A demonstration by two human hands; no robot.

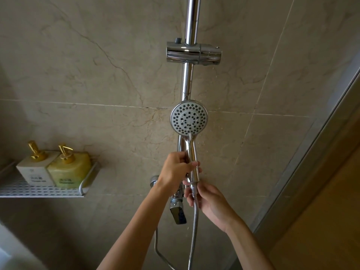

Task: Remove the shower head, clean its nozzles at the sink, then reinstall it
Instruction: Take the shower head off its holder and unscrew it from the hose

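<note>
A chrome shower head with a round grey nozzle face is held upright in front of the chrome riser rail. My left hand grips its handle from the left. Just below, my right hand pinches the hose nut at the bottom of the handle, where the metal hose joins. The hose hangs down and loops to the left. The sliding holder on the rail stands higher up with nothing in it.
A white perforated shelf on the left wall carries two pump bottles, one white and one yellow-green. The chrome mixer valve sits behind my hands. A glass door frame runs along the right.
</note>
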